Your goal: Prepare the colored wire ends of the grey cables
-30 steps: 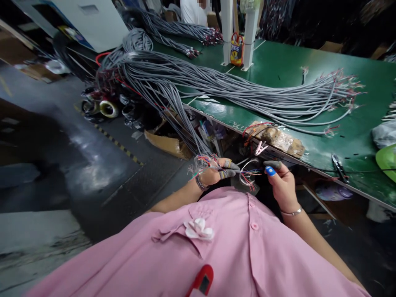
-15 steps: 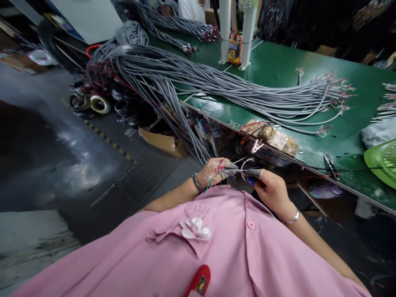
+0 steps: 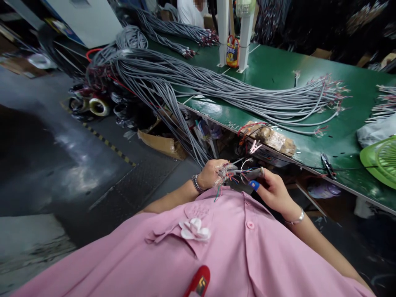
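Note:
My left hand [image 3: 213, 173] is closed around the ends of grey cables [image 3: 202, 159], in front of the pink shirt. Thin stripped wires in red, green, blue and white [image 3: 230, 175] fan out from its fingers. Just to the right is my right hand [image 3: 275, 192], its thumb and covered index finger a little apart. A grey sleeve covers the index finger, and something blue covers the thumb tip. The loose wire ends reach close to these fingertips; whether they touch is too small to tell.
A long bundle of grey cables [image 3: 216, 84] lies across the green table [image 3: 278, 62]. Near its front edge are a taped brown block [image 3: 280, 142], a pink clip [image 3: 255, 147] and cutting pliers [image 3: 327, 165]. A green fan [image 3: 380, 161] stands at right. Behind the table is a person in white [image 3: 188, 12].
My right thumb has moved away from the index finger, and the hand has opened slightly. My left hand has turned a little, its fingers still around the cables. The view has shifted slightly.

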`<state>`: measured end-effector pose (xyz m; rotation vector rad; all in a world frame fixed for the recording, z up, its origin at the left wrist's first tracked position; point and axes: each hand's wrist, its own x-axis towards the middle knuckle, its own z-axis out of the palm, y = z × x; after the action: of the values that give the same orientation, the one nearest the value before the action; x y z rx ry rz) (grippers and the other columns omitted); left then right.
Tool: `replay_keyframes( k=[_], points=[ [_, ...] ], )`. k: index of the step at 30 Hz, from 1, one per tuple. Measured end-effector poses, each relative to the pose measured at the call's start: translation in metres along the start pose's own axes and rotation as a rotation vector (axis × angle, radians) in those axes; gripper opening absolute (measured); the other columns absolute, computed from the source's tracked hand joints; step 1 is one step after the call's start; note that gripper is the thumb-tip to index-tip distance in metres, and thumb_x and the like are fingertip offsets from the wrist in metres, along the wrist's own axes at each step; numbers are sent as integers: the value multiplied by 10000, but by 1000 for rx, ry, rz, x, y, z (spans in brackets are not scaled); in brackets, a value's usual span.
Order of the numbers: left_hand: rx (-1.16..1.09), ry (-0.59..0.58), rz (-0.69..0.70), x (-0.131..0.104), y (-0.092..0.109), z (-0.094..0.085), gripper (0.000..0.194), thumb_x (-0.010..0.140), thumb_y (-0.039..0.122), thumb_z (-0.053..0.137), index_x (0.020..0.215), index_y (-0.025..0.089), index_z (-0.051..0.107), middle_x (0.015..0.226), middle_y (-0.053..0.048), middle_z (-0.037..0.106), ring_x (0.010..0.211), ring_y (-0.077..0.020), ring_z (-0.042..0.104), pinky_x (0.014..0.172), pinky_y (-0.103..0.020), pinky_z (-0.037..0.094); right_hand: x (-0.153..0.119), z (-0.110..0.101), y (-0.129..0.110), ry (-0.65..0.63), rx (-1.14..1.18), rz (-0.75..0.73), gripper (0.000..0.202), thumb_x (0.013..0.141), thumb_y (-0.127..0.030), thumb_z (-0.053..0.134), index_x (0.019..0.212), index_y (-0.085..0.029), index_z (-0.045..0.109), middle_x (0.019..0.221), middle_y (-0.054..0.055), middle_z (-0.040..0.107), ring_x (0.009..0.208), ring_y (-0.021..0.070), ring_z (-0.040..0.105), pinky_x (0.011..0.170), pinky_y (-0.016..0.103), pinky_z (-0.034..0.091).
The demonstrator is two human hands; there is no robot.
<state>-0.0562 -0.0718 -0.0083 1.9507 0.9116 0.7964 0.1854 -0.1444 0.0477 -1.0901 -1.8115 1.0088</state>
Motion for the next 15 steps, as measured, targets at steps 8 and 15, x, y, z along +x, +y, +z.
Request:
replay_keyframes(
  k=[8,15],
  points=[
    [176,22,243,0,-2,-2,396,837,517,657,727,137,638,652,-16,562,582,-108,492,554,-234,347,14,-4,-3,-57,546,284,168,826,-294,686,943,-188,629,804,19,640,688,139,559,658,273,483],
    [178,-43,383,1,3,-3,363,899,477,565,855,145,705,655,-42,592,582,-130,524,559,-251,375,17,1,-2,-156,461,282,97,841,-264,658,841,-170,633,724,-3,582,624,110,478,593,238,422]
  ],
)
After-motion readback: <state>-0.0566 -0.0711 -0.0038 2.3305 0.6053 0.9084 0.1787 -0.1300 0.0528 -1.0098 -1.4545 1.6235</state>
